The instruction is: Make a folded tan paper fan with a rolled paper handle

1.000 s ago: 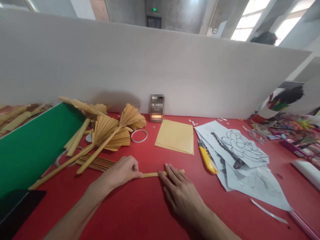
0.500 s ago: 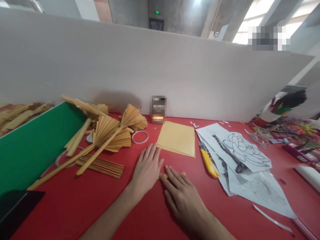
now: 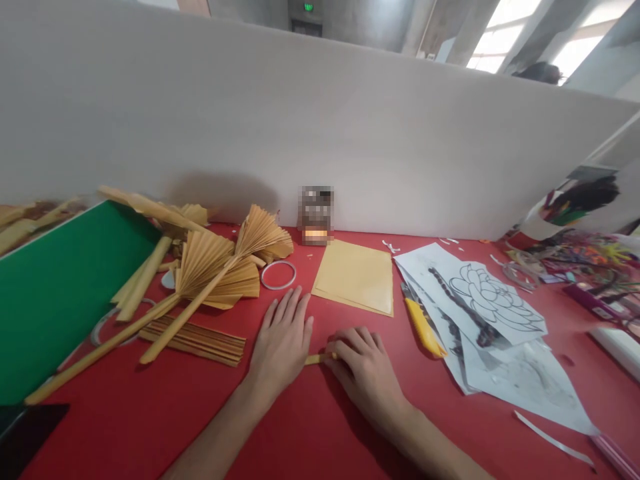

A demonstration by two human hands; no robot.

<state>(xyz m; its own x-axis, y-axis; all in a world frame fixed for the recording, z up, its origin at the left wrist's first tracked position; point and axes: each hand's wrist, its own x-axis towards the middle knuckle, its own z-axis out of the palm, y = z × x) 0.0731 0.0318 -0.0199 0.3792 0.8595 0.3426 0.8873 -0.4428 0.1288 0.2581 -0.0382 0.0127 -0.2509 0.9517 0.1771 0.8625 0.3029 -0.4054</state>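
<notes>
Paper strip (image 3: 316,359), tan and narrow, lies on the red bench (image 3: 310,433) between the two hands, its middle bare. Right hand (image 3: 367,367): fingers bent over the strip's right end, index and thumb side touching it; whether this grip is fully closed on the strip cannot be told, as the thumb is largely hidden. Left hand (image 3: 281,343): palm down, grip open, fingers extended and pointing away from the wearer; the strip's left end disappears at its thumb side, contact there unclear. Just beyond the hands, tan paper sheets (image 3: 355,277) lie stacked, slightly offset. A pale ring (image 3: 279,288) rests near the left fingertips. Left of the left hand, a pleated bundle (image 3: 193,340) lies flat; tan pleated fans (image 3: 205,263) with long stems lie beside and partly over it. Farther left stands a green panel (image 3: 75,280). Right of the right hand, a yellow cutter (image 3: 424,328) lies along overlapping white sheets (image 3: 495,300), the top one bearing a flower outline. A pale partition (image 3: 320,120) backs the bench.
</notes>
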